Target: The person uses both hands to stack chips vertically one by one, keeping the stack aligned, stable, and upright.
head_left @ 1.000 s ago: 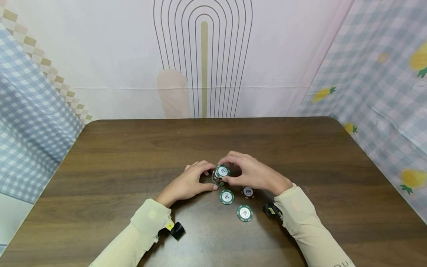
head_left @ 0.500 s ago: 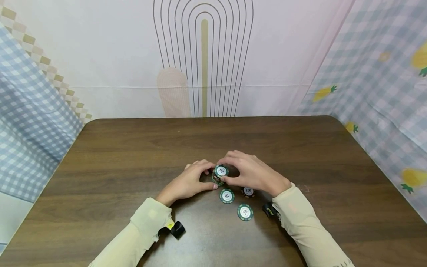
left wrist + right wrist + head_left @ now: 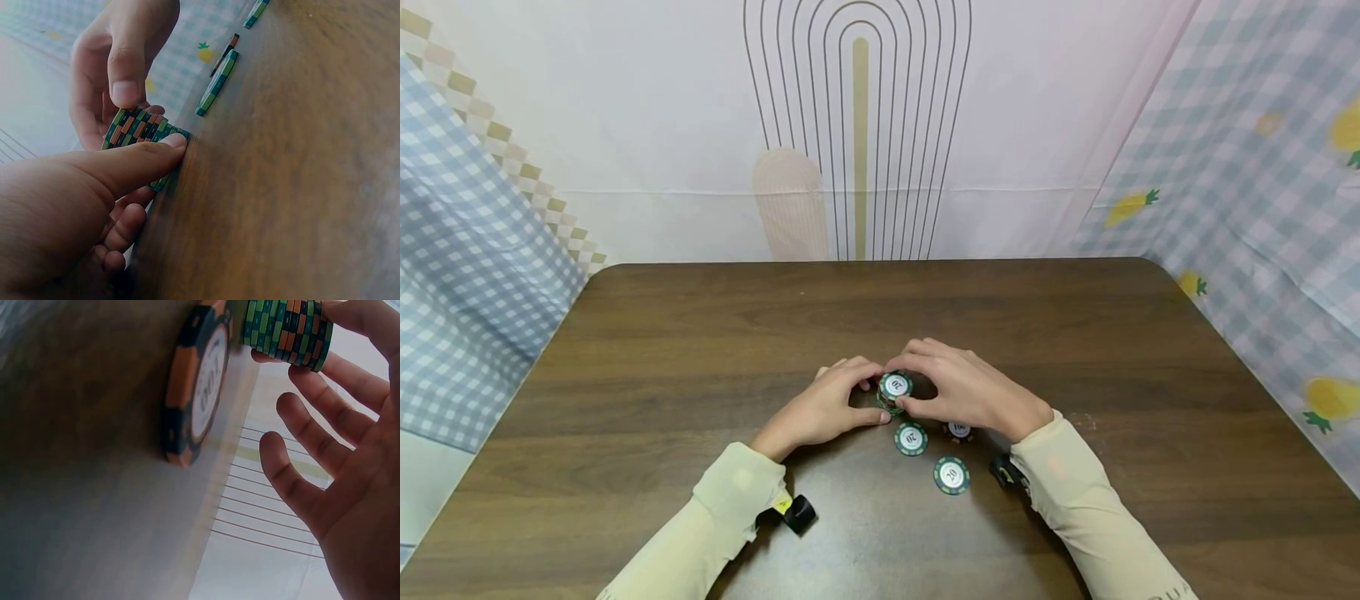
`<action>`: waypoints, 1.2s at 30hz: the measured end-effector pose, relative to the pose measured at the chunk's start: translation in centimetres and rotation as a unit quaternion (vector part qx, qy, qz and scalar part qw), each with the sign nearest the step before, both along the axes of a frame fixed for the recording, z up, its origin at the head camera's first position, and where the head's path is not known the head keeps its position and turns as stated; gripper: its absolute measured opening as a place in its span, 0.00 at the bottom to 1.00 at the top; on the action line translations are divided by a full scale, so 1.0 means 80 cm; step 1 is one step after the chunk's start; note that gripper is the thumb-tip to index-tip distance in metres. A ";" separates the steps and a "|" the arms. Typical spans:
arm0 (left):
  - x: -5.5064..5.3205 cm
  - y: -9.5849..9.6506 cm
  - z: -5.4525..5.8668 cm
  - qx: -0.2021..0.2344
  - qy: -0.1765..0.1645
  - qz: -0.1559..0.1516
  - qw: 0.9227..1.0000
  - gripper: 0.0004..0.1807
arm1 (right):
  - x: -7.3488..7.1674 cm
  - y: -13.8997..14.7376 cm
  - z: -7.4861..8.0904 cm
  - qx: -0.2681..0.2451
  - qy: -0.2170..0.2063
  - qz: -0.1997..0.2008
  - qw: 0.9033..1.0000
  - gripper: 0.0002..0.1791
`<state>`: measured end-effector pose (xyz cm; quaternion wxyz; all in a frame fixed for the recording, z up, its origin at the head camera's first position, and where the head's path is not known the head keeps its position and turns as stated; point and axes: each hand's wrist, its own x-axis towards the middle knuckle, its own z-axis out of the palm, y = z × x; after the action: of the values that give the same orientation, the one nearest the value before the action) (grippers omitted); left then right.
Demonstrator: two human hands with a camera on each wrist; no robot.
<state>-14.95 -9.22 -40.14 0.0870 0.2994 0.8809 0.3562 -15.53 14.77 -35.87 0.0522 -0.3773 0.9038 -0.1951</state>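
Observation:
A stack of several poker chips (image 3: 896, 385), green ones mixed with black-and-orange ones, stands on the table with a green 20 chip on top. My left hand (image 3: 826, 408) holds the lower part of the stack, thumb at the near side and fingers around the far side. With thumb and fingertips, my right hand (image 3: 966, 387) pinches the top chip at the stack's upper end. Seen from the left wrist, the stack (image 3: 134, 128) has slightly uneven edges. In the right wrist view, the right hand's lower fingers (image 3: 290, 475) spread apart beside the stack.
Two loose green 20 chips, one nearer (image 3: 952, 475) and one closer to the stack (image 3: 911, 438), lie flat on the brown table (image 3: 700, 333). A black-and-orange 100 chip (image 3: 958, 431) lies partly under the right hand's outline. Patterned cloths hang behind and beside the table.
My right hand has shifted slightly left with the top chip, which now sits more squarely over the stack. The left hand has stayed about where it was.

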 end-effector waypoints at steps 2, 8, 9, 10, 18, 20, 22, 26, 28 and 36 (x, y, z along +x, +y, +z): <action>0.000 0.000 -0.001 0.001 0.000 -0.001 1.000 0.23 | 0.000 0.000 0.000 -0.003 -0.005 0.001 1.000 0.21; 0.000 -0.001 0.000 0.002 0.000 -0.001 1.000 0.22 | -0.001 0.001 -0.003 -0.018 -0.033 0.004 0.999 0.21; 0.001 -0.001 0.000 0.001 -0.001 0.000 1.000 0.23 | -0.001 0.001 -0.003 -0.021 -0.041 0.004 0.999 0.21; 0.001 -0.002 0.001 0.001 -0.001 0.000 1.000 0.23 | -0.002 0.001 -0.003 -0.025 -0.049 0.004 0.998 0.22; 0.001 -0.004 0.002 -0.002 -0.009 0.001 1.000 0.26 | -0.005 0.008 0.001 -0.048 -0.100 -0.005 0.994 0.27; 0.001 -0.004 0.002 -0.002 -0.010 -0.001 1.000 0.26 | -0.004 0.010 0.003 -0.052 -0.111 -0.014 0.992 0.27; 0.000 -0.003 0.001 0.000 -0.008 -0.003 1.000 0.26 | -0.003 0.013 0.004 -0.057 -0.120 -0.023 0.991 0.28; 0.001 -0.002 0.000 0.008 -0.007 -0.001 1.000 0.26 | 0.000 0.021 0.006 -0.063 -0.128 -0.031 0.989 0.28; 0.002 -0.002 0.000 0.008 -0.009 0.002 1.000 0.26 | 0.004 0.027 0.005 -0.061 -0.132 -0.033 0.989 0.28; 0.003 -0.002 0.002 0.016 -0.010 0.002 1.000 0.27 | 0.027 0.061 0.008 -0.039 -0.131 -0.046 0.990 0.25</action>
<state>-14.75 -9.37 -39.94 0.0900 0.2956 0.8747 0.3733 -13.40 19.62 -35.24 0.1466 -0.3079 0.8974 -0.2801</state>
